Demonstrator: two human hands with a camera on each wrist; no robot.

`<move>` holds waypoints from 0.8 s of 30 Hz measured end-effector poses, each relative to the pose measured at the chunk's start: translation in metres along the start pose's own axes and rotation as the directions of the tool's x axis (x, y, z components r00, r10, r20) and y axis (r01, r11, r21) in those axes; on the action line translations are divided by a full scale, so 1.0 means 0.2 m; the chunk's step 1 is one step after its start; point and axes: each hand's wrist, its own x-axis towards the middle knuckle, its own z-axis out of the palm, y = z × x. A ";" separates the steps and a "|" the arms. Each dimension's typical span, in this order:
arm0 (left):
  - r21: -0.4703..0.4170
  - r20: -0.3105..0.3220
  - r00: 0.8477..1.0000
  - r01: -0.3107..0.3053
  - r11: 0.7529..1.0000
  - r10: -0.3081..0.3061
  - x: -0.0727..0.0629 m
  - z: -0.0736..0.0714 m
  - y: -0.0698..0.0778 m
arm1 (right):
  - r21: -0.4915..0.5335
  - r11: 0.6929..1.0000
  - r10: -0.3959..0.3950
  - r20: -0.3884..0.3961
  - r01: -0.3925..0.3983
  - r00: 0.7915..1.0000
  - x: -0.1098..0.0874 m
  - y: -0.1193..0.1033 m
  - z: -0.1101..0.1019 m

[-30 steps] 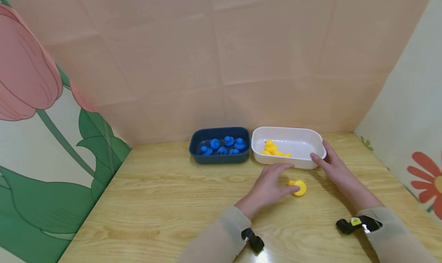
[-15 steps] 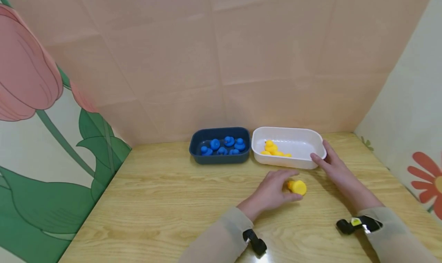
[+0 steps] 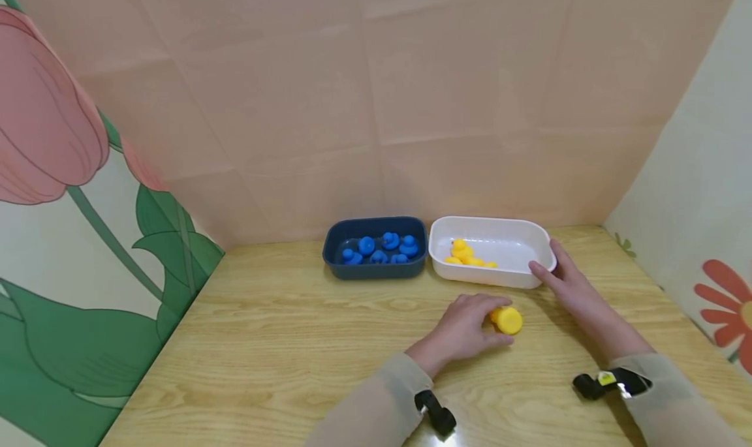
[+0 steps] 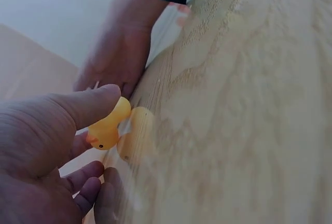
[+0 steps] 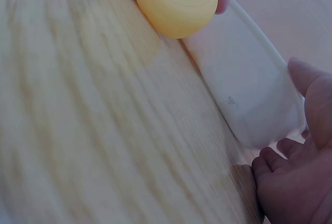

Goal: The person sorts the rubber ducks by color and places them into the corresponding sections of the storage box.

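A yellow rubber duck (image 3: pixel 508 321) lies on its side on the wooden table (image 3: pixel 282 355), its round base facing the head camera. My left hand (image 3: pixel 461 329) curls round the duck, thumb on the near side and fingers on the far side. In the left wrist view the thumb covers part of the duck (image 4: pixel 107 130); how firmly it presses cannot be told. At the white tray's (image 3: pixel 484 277) right end, my right hand (image 3: pixel 566 282) grips the rim, thumb at the top and fingers down the outside. Several yellow ducks (image 3: pixel 461 250) sit in that tray's left part.
A dark blue tray (image 3: pixel 376 272) stands directly left of the white one, with several blue ducks (image 3: pixel 390 241) inside. Behind both trays rises a pinkish backdrop (image 3: pixel 376 107). A flower-printed wall (image 3: pixel 693 192) bounds the table's right side.
My left thumb has shifted from in front of the duck to its near side, and the fingers have come closer to its far side. The right hand has stayed on the tray.
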 end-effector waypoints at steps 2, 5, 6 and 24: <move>0.005 0.002 1.000 -0.003 1.000 0.003 0.00 0.00 0.00 | 0.000 1.000 -0.001 -0.001 0.001 1.000 0.00 0.00 0.00; 0.009 -0.002 1.000 -0.008 1.000 0.008 0.00 0.00 0.00 | 0.003 1.000 -0.003 -0.004 0.003 1.000 0.00 0.00 0.00; 0.012 -0.001 1.000 -0.008 1.000 0.008 0.00 0.00 0.00 | 0.003 1.000 -0.003 -0.005 0.003 1.000 0.00 0.00 0.00; 0.032 -0.058 0.998 0.002 0.999 0.000 0.01 0.02 0.00 | 0.023 1.000 -0.012 -0.006 0.012 1.000 0.00 0.00 0.01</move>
